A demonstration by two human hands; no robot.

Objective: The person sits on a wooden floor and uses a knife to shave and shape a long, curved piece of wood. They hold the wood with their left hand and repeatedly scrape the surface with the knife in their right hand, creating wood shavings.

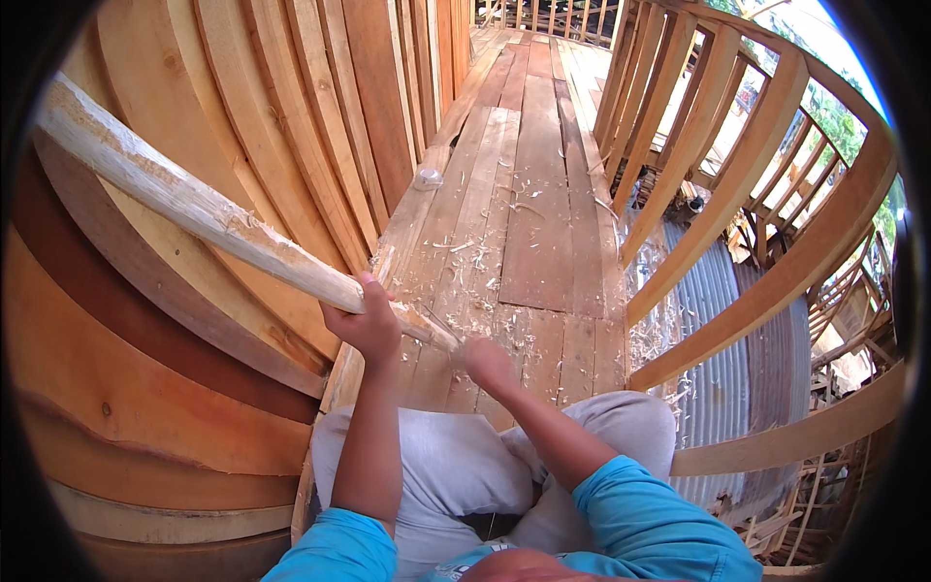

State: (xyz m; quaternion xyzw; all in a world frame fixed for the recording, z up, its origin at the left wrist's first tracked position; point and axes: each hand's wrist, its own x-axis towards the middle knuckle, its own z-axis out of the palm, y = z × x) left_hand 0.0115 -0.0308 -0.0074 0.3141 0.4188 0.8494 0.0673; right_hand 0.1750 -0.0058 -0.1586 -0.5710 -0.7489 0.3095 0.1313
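Note:
A long pale wooden pole [296, 267], partly peeled, slants from the upper left down to a narrowed end in front of my knees. My left hand [364, 320] is closed around it, a little short of that end. Close by the narrowed tip is my right hand [487, 364], its fingers curled and blurred by motion. A thin edge shows faintly beside the tip, but I cannot make out what the right hand holds. Curled wood shavings [461, 247] lie scattered over the plank floor [538, 247] around the pole.
Upright boards [281, 116] form a wall close on my left. A slatted wooden railing [737, 184] curves along the right, with corrugated metal sheets [722, 330] beyond it. A small clear plastic object [428, 179] lies by the wall. My grey-trousered legs [441, 456] are folded below.

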